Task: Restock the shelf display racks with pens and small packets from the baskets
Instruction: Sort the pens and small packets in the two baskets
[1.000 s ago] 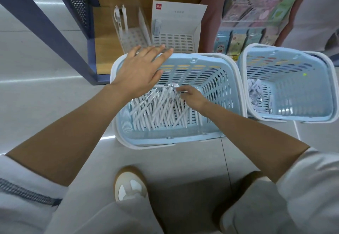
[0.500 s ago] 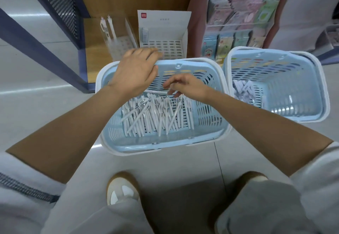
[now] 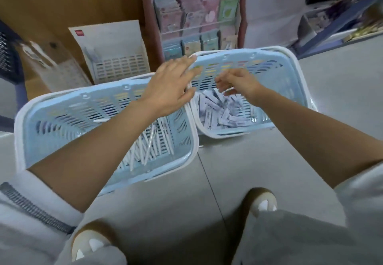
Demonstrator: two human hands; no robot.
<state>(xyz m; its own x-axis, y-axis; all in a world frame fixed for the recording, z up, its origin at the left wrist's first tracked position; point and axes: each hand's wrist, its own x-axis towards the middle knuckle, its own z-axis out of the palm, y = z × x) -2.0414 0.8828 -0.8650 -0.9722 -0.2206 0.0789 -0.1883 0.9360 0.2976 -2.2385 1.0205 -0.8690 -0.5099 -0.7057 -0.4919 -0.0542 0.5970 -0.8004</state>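
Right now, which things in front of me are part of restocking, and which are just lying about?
Part of the job:
- left basket holding pens
- right basket holding small packets
- white slotted rack
- clear rack, blurred

Just there:
- card display
- blue shelving

White pens (image 3: 153, 140) heaped in the left blue basket (image 3: 62, 109) — small packets (image 3: 223, 115) piled in the right basket (image 3: 259, 67)
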